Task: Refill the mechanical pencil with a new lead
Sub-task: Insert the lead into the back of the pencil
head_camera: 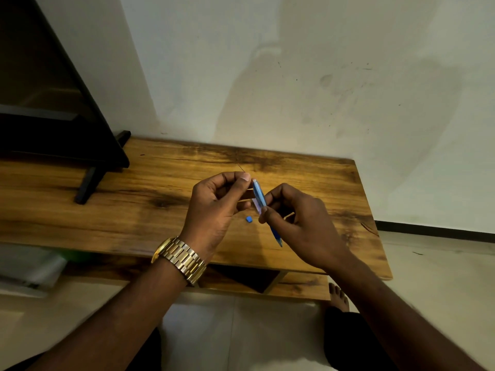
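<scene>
My right hand [297,220] grips a blue mechanical pencil [259,195] around its middle, open top end pointing up and away, tip [278,241] pointing down toward me. My left hand [214,207] pinches a thin dark lead [240,167] between thumb and forefinger; the lead sticks up from the fingertips, just left of the pencil's top end. A small blue cap [249,219] lies on the wooden table [150,199] below and between my hands.
A black screen on a stand [88,183] occupies the table's left end. The wall runs right behind the table. A lower shelf [300,287] sits under the tabletop, papers [29,271] lie at lower left, and a bare foot [338,295] rests on the tiled floor.
</scene>
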Motion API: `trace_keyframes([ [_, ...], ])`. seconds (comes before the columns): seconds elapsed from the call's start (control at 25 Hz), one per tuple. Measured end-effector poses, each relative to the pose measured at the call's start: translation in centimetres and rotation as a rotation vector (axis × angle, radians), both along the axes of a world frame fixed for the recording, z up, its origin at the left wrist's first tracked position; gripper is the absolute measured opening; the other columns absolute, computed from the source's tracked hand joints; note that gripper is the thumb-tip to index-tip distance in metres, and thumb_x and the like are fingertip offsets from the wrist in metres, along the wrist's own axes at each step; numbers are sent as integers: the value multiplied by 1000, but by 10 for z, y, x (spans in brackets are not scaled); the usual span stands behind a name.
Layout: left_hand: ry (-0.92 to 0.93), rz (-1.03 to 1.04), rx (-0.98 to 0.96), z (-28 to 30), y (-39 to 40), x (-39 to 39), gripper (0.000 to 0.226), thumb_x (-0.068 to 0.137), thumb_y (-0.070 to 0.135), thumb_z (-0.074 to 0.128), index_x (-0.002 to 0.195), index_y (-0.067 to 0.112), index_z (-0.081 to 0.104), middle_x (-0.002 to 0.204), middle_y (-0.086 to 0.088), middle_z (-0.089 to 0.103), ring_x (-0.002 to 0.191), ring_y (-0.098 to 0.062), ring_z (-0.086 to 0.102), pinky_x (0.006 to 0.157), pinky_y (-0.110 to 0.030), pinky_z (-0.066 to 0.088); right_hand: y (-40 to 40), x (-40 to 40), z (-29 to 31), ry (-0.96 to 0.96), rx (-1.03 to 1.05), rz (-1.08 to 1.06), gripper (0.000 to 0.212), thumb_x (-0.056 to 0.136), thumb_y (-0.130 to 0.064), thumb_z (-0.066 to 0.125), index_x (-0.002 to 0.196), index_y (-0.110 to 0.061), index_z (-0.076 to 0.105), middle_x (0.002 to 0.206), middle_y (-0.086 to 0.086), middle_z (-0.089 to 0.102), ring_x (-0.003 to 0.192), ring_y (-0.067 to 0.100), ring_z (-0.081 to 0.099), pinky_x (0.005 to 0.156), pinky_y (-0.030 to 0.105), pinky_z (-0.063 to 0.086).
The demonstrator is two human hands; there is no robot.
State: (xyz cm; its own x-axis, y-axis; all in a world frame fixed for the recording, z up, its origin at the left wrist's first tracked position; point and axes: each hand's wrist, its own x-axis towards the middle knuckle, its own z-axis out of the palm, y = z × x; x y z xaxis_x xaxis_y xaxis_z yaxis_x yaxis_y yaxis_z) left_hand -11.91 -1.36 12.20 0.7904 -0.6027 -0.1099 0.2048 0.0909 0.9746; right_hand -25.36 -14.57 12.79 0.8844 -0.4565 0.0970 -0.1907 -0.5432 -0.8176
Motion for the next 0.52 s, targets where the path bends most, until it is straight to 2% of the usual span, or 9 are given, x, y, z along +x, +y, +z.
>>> trace_keyframes([
  [0.2,43,24,-20,0,0,1,12,98,20,72,108,16,78,105,-5,85,101,-19,82,74,-22,64,-1,-1,-2,13,-18,11,9,101,-23,72,109,-19,70,90,-12,81,84,7,77,69,12,52],
  [0.52,12,13,-27,0,1,2,9,99,18,72,105,17,78,104,-4,85,98,-17,82,71,-20,62,-2,-1,-1,10,-5,22,11,100,-24,71,110,-19,70,90,-10,81,86,5,77,71,11,54],
])
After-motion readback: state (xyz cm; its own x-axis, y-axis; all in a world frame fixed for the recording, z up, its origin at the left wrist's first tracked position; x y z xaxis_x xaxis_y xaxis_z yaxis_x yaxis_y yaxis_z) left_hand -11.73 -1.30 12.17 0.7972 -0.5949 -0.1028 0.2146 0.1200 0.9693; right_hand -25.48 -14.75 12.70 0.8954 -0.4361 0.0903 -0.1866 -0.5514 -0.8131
